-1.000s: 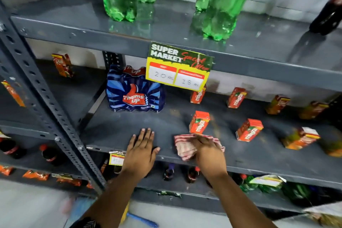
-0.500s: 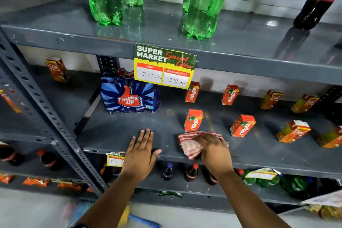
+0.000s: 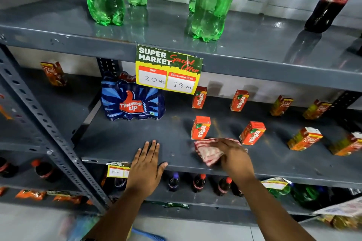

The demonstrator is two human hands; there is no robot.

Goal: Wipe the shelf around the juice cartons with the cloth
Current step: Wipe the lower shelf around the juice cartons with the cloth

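Note:
A grey metal shelf holds small orange Maaza juice cartons: two near the front and two at the back. Red-and-yellow Real cartons stand further right. My right hand presses a red-and-white striped cloth flat on the shelf, just in front of the nearest Maaza carton. My left hand lies flat on the shelf's front edge, fingers spread, holding nothing.
A blue Thums Up multipack sits at the back left. A yellow price sign hangs from the upper shelf, which carries green Sprite bottles and a cola bottle. Small cola bottles stand on the shelf below. A slotted upright stands at the left.
My right hand has slid the cloth a little to the right along the shelf front. My left hand has stayed flat on the edge. The view has shifted slightly.

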